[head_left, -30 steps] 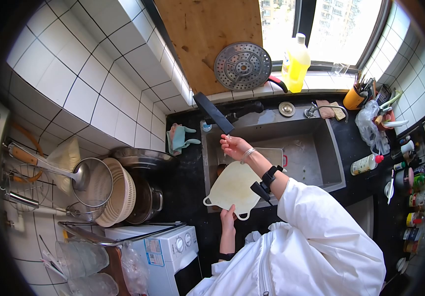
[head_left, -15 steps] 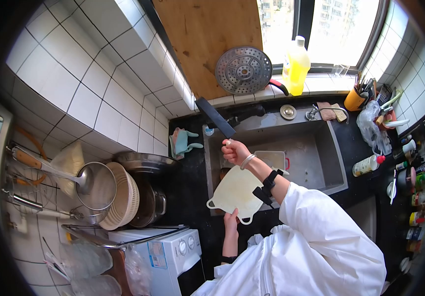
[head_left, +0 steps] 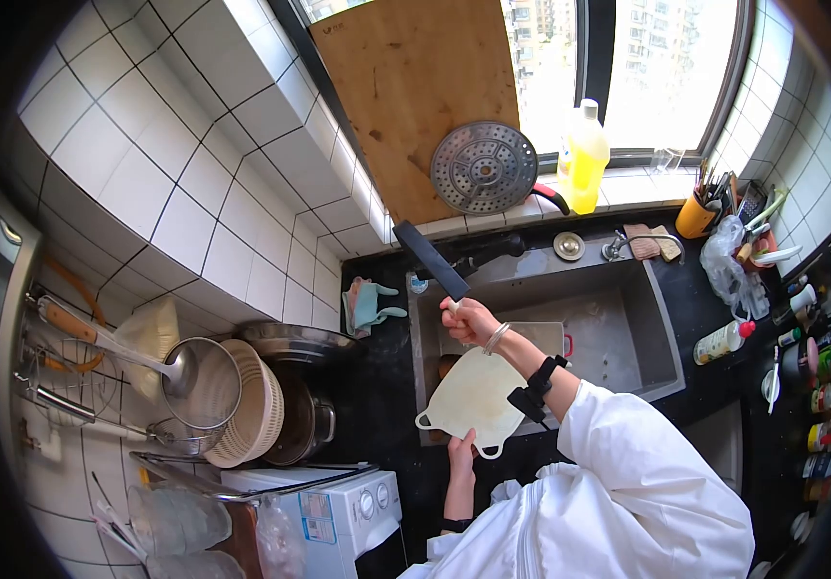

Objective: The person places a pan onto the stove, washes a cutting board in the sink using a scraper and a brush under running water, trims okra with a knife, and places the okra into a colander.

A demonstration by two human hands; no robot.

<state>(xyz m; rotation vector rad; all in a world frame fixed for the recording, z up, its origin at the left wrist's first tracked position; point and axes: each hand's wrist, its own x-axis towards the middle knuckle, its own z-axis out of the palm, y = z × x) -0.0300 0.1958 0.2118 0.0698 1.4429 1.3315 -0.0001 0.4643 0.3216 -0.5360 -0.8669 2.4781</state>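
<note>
My right hand, with a bracelet at the wrist, is closed around the handle of a kitchen knife. Its broad dark blade points up and left over the sink's back left corner. Below it, my left hand grips the near edge of a cream cutting board with looped corner handles. The board is tilted above the sink's front left side. Partly behind my right forearm, a pale rectangular tray with a red handle sits in the sink. A brownish item beside the board is mostly hidden.
Gloves lie left of the sink. Behind it stand a wooden board, a perforated steamer plate and a yellow bottle. A white bottle is on the right counter. Pots and a colander stand at left.
The view has shifted, so the surroundings and both hands appear slightly lower and further right. My grips on the knife and the cutting board look the same.
</note>
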